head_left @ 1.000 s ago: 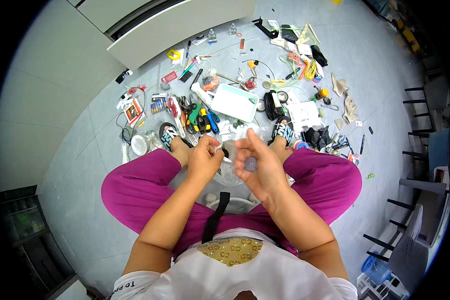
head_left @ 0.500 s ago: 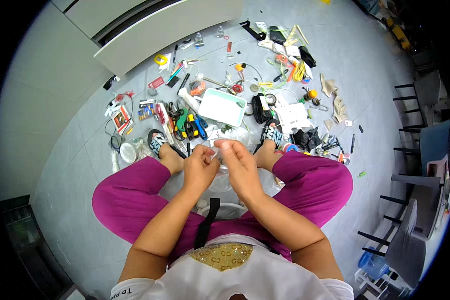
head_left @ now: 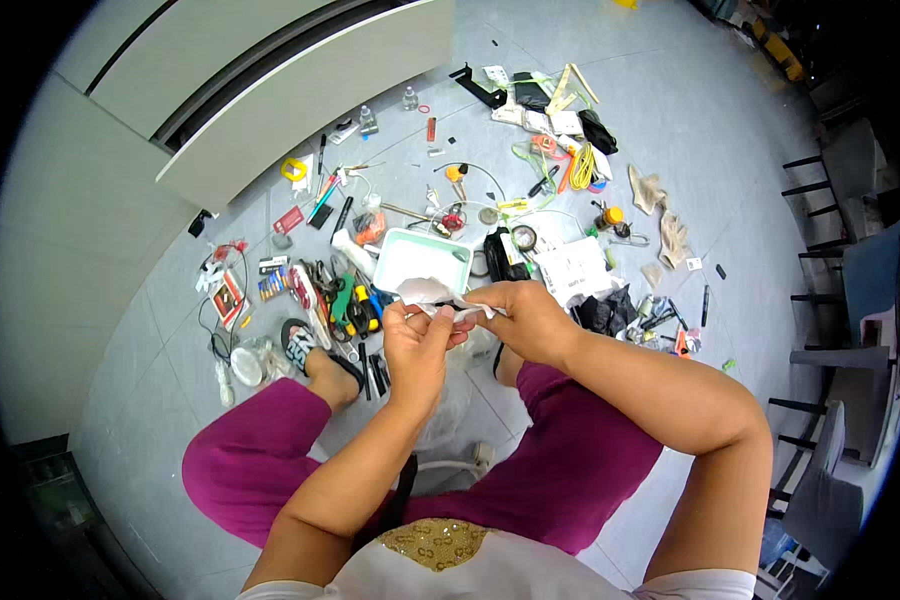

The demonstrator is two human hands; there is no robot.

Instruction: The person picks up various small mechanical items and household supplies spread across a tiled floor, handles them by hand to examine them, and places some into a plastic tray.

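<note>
My left hand (head_left: 417, 352) pinches a crumpled white sheet (head_left: 427, 292), thin like paper or a plastic wrapper. At its other edge my right hand (head_left: 532, 322) grips it between thumb and fingers. Something dark shows in the fold between the hands, too small to make out. Just beyond the sheet lies a shallow white tray with a mint-green rim (head_left: 425, 258), partly covered by it. To the left of the tray are scissors with green handles (head_left: 341, 302) and other hand tools. Clear plastic film (head_left: 452, 405) lies on the floor below my hands.
Small goods are strewn over the grey tiled floor: batteries (head_left: 273, 285), a yellow cord coil (head_left: 582, 168), beige gloves (head_left: 673, 238), black plastic bags (head_left: 610, 312), a white box (head_left: 573, 268). An open drawer (head_left: 300, 105) juts out at upper left. Chairs (head_left: 820, 460) line the right.
My hands have spread apart, and the white sheet now shows opened out between them, where before they pinched a small whitish bit. My right elbow has swung outward. The view has shifted slightly.
</note>
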